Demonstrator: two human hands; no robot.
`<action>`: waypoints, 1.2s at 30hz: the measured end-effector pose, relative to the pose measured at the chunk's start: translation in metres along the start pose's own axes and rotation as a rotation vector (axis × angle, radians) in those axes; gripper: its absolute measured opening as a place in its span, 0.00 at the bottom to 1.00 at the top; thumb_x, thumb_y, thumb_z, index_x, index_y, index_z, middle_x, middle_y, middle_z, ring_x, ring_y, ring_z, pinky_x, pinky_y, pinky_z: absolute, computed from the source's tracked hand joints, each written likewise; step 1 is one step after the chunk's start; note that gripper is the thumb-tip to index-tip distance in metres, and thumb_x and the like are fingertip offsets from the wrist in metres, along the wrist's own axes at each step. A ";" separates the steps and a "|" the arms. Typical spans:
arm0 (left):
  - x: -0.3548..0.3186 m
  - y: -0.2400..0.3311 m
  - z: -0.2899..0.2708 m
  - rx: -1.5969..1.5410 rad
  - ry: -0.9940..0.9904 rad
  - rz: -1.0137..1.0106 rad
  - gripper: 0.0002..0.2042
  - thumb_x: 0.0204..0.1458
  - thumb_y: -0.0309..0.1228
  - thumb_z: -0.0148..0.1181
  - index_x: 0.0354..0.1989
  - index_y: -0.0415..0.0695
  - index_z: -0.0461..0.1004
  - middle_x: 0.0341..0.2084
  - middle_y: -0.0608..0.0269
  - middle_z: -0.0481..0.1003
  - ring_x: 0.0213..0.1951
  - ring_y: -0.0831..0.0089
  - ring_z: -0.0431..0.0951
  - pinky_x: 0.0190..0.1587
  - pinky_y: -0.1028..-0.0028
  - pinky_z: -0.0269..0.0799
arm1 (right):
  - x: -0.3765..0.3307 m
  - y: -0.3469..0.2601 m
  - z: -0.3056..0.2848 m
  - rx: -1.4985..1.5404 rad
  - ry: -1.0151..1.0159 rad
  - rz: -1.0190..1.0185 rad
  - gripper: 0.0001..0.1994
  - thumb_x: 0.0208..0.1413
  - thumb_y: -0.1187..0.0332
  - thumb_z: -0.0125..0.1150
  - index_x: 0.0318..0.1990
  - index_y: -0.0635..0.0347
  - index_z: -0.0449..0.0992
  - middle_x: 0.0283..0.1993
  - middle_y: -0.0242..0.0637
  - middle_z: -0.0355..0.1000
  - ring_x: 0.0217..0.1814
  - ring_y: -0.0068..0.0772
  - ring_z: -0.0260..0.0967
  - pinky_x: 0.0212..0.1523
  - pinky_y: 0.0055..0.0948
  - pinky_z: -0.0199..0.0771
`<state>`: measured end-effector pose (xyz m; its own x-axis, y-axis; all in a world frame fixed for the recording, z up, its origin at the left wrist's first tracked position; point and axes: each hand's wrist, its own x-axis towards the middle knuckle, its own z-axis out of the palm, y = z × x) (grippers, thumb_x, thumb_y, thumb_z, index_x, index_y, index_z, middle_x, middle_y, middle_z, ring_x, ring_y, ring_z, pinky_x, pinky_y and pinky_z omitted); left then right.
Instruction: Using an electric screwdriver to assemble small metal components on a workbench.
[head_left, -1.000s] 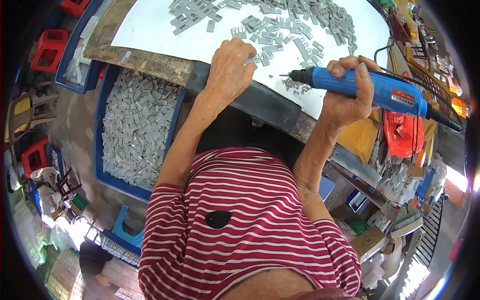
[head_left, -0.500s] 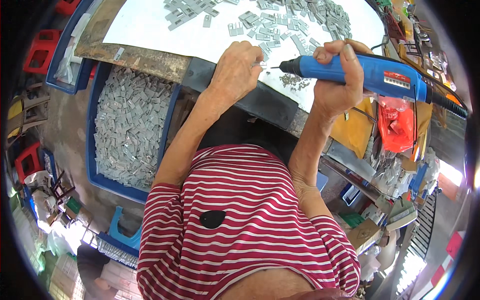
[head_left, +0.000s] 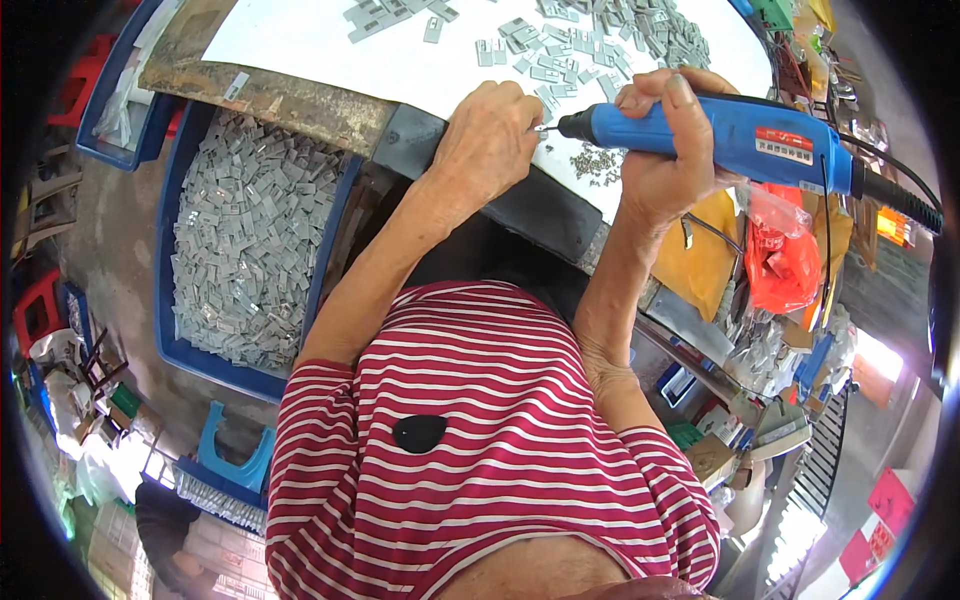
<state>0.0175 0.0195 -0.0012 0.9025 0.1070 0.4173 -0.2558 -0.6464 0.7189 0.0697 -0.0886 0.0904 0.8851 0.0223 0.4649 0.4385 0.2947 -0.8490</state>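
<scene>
My right hand (head_left: 668, 150) is wrapped round a blue electric screwdriver (head_left: 745, 135), held level with its tip pointing left. My left hand (head_left: 487, 140) pinches a small metal piece (head_left: 541, 128) at the table's near edge; the fingers hide most of it. The screwdriver's thin bit meets this piece at my left fingertips. Just beyond the hands, many flat grey metal parts (head_left: 560, 55) lie on a white sheet (head_left: 300, 50). A scatter of tiny screw-like bits (head_left: 597, 165) lies below the screwdriver's nose.
Left of my left arm stands a blue bin (head_left: 222, 378) filled with similar grey parts. One loose part (head_left: 237, 86) lies on the worn wooden table edge (head_left: 300, 108). Red plastic bags (head_left: 780, 265) and a yellow envelope (head_left: 700, 255) are at the right. The screwdriver's black cable (head_left: 905, 205) trails right.
The screwdriver has moved left toward my left hand, and its bit, earlier apart from the small piece, now reaches it. The whole view has shifted slightly. Both grips stay the same.
</scene>
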 end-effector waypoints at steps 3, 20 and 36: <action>0.000 -0.001 0.001 0.002 0.005 -0.006 0.07 0.36 0.21 0.61 0.26 0.40 0.71 0.24 0.57 0.69 0.31 0.59 0.70 0.35 0.66 0.66 | -0.002 -0.001 0.004 -0.029 0.011 0.040 0.10 0.40 0.75 0.60 0.32 0.70 0.69 0.20 0.41 0.70 0.22 0.29 0.71 0.30 0.27 0.73; 0.000 0.001 0.000 0.021 -0.007 -0.027 0.07 0.36 0.20 0.61 0.25 0.39 0.71 0.24 0.57 0.69 0.32 0.59 0.70 0.36 0.66 0.66 | -0.002 0.004 0.004 -0.033 -0.019 0.046 0.11 0.40 0.75 0.61 0.33 0.69 0.69 0.20 0.40 0.71 0.23 0.29 0.72 0.30 0.29 0.74; 0.007 -0.004 0.001 0.027 -0.075 -0.039 0.06 0.34 0.20 0.59 0.23 0.39 0.69 0.21 0.57 0.69 0.29 0.59 0.70 0.34 0.65 0.66 | -0.003 0.005 0.008 -0.239 -0.160 -0.026 0.08 0.41 0.78 0.54 0.31 0.73 0.65 0.18 0.46 0.67 0.16 0.31 0.65 0.22 0.28 0.69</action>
<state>0.0250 0.0219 -0.0014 0.9355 0.0762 0.3451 -0.2111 -0.6627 0.7185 0.0675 -0.0801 0.0868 0.8455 0.1738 0.5049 0.5019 0.0642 -0.8626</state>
